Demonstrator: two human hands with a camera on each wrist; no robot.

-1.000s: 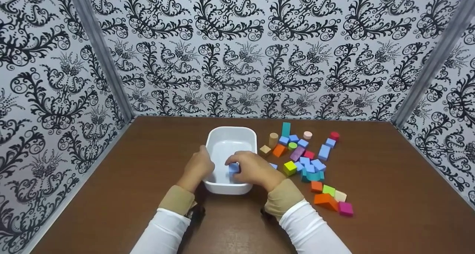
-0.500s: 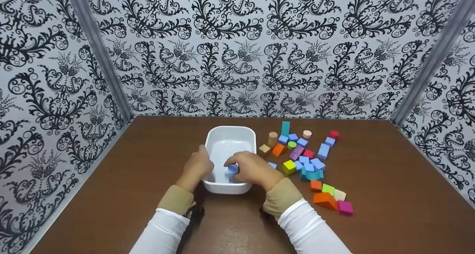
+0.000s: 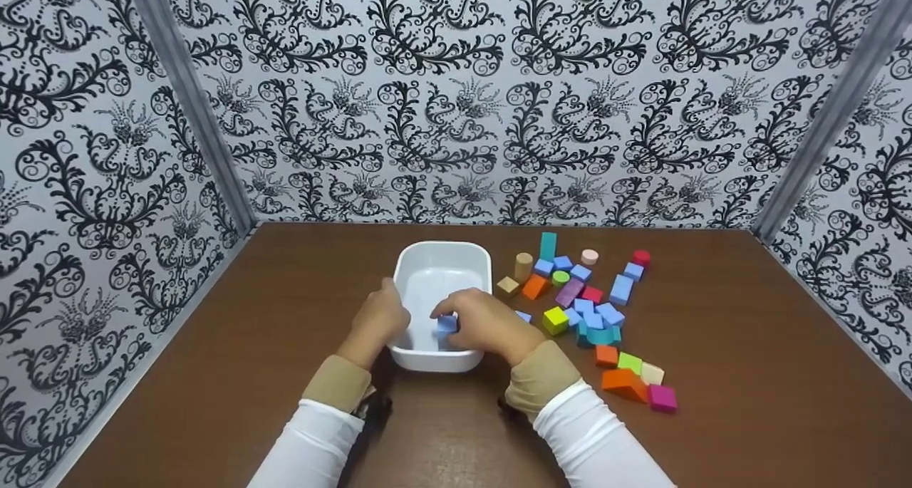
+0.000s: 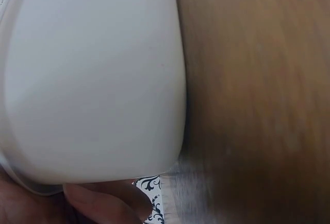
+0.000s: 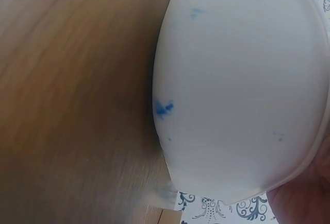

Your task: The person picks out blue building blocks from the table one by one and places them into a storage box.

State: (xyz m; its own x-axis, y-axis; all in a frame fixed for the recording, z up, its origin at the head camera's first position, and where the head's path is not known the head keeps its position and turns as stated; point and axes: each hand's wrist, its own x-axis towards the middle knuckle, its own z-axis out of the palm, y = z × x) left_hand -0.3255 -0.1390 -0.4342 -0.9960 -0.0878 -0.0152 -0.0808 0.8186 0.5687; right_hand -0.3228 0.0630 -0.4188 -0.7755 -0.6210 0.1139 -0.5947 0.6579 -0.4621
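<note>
Two hands (image 3: 381, 318) (image 3: 488, 323) at tub rim (image 3: 437, 360), blue block (image 3: 447, 323) inside

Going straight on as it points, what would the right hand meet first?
Likely the left side of the white tray, at or near the left hand gripping it. The right hand, holding a blue block, points across the tray; its height is unclear, so the tray floor might come first.

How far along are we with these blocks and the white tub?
Done: the white tub is standing on the table. In hand: the left hand grips its side, and the right hand holds a blue block inside it. Remaining: many loose blocks lie outside, so if all go in, most seem left. The right hand hides part of the inside.
</note>
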